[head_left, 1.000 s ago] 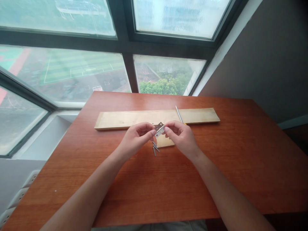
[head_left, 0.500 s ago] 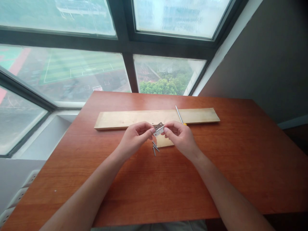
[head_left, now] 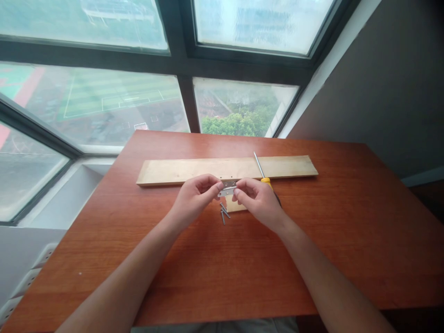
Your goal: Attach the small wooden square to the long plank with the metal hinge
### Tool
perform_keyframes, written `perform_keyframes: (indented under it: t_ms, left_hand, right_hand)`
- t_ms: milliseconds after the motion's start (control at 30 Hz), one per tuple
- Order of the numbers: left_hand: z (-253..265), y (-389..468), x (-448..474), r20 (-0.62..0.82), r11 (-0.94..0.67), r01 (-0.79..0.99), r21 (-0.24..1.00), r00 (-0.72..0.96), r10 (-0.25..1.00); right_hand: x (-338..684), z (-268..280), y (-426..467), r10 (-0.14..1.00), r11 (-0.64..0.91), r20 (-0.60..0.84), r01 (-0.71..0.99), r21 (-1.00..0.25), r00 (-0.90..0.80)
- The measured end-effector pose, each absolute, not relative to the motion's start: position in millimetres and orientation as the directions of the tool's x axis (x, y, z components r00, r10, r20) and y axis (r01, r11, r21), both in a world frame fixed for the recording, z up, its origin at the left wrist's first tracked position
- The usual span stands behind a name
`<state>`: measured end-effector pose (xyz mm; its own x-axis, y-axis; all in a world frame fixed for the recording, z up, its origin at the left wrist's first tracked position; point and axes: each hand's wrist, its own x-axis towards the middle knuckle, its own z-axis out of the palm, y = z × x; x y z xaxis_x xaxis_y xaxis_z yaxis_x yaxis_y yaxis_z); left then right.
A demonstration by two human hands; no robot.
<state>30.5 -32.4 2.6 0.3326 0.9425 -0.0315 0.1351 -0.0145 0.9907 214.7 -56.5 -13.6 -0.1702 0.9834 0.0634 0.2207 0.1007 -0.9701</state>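
A small silver hinge with screw holes is held up between both hands. My left hand pinches its left end with thumb and fingers, and my right hand pinches the right end. Just beyond lies a long pale wooden board; two small dark holes show near its front edge. Under the hands is a short piece of wood, partly hidden by my right hand. Several screws lie loose at its left side. A screwdriver with a yellow and black handle rests its shaft across the board.
The reddish-brown wooden table carries everything. Large dark-framed windows rise behind its far edge, and a grey wall stands to the right. Power sockets run along the lower left, below the table's side.
The hinge has turned from a slant to nearly level between my fingers. My right hand has moved slightly down, and more of the screwdriver's handle shows.
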Motion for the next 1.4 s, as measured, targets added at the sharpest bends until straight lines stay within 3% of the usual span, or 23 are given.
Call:
perform_keyframes:
  t_ms: [267, 700, 867, 1133, 1400]
  left_hand:
    - [3.0, -33.6, 32.0, -0.023, -0.042, 0.176, 0.983, 0.353, 0.935]
    - [2.2, -32.2, 28.9, -0.004, -0.039, 0.102, 0.994, 0.388, 0.922]
    - [-8.3, -35.2, 31.3, 0.107, -0.161, 0.131, 0.978, 0.345, 0.932]
    - [-5.4, -38.4, 30.3, 0.270, -0.368, 0.320, 0.873, 0.311, 0.911]
    - [-5.2, -34.2, 30.2, 0.209, -0.343, 0.351, 0.871, 0.367, 0.906]
  right_hand:
    - [216.6, -14.9, -55.3, 0.984, 0.124, 0.086, 0.250, -0.960, -0.158]
    - [219.6, -18.3, -52.2, 0.992, 0.119, 0.108, 0.208, -0.971, -0.065]
    - [218.8, -18.0, -51.0, 0.992, 0.121, 0.112, 0.168, -0.978, -0.061]
    - [217.7, -18.9, -51.1, 0.994, 0.090, 0.078, 0.163, -0.982, -0.077]
    - [219.1, -19.2, -51.0, 0.994, 0.100, 0.093, 0.164, -0.981, -0.050]
